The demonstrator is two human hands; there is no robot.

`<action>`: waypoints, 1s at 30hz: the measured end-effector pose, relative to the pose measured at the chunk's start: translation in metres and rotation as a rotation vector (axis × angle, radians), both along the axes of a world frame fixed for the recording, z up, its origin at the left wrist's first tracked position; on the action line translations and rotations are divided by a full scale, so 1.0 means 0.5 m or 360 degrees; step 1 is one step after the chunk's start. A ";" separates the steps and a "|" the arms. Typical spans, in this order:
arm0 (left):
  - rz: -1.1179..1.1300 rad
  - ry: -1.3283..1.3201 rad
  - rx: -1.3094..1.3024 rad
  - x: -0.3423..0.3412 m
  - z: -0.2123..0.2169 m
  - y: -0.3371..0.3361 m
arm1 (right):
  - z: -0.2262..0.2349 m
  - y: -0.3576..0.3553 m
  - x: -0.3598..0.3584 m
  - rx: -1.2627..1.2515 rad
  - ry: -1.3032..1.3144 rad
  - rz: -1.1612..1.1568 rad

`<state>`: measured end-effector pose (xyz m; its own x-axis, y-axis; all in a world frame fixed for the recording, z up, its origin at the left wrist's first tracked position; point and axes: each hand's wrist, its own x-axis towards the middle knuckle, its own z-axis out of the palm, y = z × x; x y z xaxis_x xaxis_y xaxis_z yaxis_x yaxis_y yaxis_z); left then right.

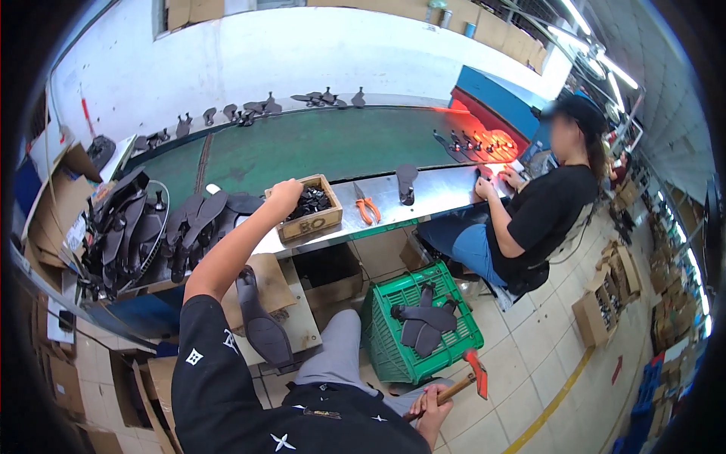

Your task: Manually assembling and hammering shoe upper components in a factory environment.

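My left hand point(284, 198) is at the left edge of a wooden box point(308, 224) filled with small black parts point(312, 203). Its fingers are curled in, and whatever they may hold is hidden. Low in front of me, my right hand point(432, 402) is wrapped around the wooden handle of a hammer point(476, 371) with an orange-red head. A dark shoe sole point(265, 329) lies on the small work stand point(301, 310) by my leg. Orange-handled pliers point(366, 206) rest on the metal ledge right of the box, and another sole point(407, 184) lies beyond them.
A green conveyor belt point(302, 144) runs behind the ledge, with several soles along its far edge. Dark soles are piled point(128, 234) at the left. A green crate point(389, 363) holding soles stands beside my leg. A co-worker point(544, 197) sits at the right, handling a part.
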<state>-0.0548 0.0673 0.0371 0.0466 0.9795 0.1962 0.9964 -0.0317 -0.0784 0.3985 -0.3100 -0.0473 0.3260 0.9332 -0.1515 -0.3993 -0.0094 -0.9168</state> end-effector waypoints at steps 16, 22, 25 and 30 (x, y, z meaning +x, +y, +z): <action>-0.0095 -0.0185 0.0306 -0.026 -0.014 -0.031 | 0.002 0.161 -0.002 0.0173 -0.0238 0.0277; -0.0056 -0.0543 0.0584 -0.042 -0.001 -0.057 | 0.078 0.235 -0.049 0.0240 -0.0209 0.0494; -0.0027 -0.1323 0.0369 -0.023 0.061 -0.096 | 0.124 0.283 -0.082 0.0258 -0.0382 0.0565; -0.0192 -0.2814 0.0263 0.071 0.150 -0.242 | 0.228 0.374 -0.214 0.0410 -0.0315 0.0704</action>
<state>-0.0194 -0.0535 0.1119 -0.2456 0.9536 0.1739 -0.1184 -0.2076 0.9710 0.2916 -0.1231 0.0668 -0.1068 0.9865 0.1241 -0.2277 0.0973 -0.9689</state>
